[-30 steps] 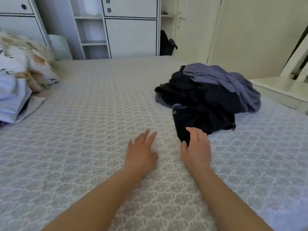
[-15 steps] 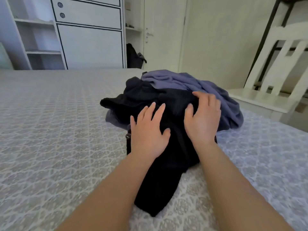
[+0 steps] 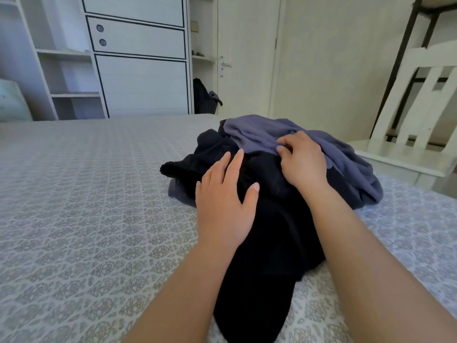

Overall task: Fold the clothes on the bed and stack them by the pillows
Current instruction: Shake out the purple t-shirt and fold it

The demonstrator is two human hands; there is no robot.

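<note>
A heap of unfolded clothes lies on the bed (image 3: 74, 194). Most of it is black clothing (image 3: 269, 243), with a blue-grey garment (image 3: 346, 159) draped over the top and right. My left hand (image 3: 222, 201) hovers flat over the black cloth at the heap's left side, fingers straight. My right hand (image 3: 301, 159) is on top of the heap, its fingers curled into the near edge of the blue-grey garment. The pillows are out of view.
The patterned bedspread stretches to the left and to the front. A white wooden chair (image 3: 415, 120) stands close to the bed's right side. White cabinets (image 3: 138, 63), open shelves and a door (image 3: 247, 55) are behind the bed. A dark bag (image 3: 205, 97) sits by the door.
My view has swung right, so the pillows left the frame. Both hands moved from the bedspread onto the heap. My right hand went from flat to curled into the blue-grey garment.
</note>
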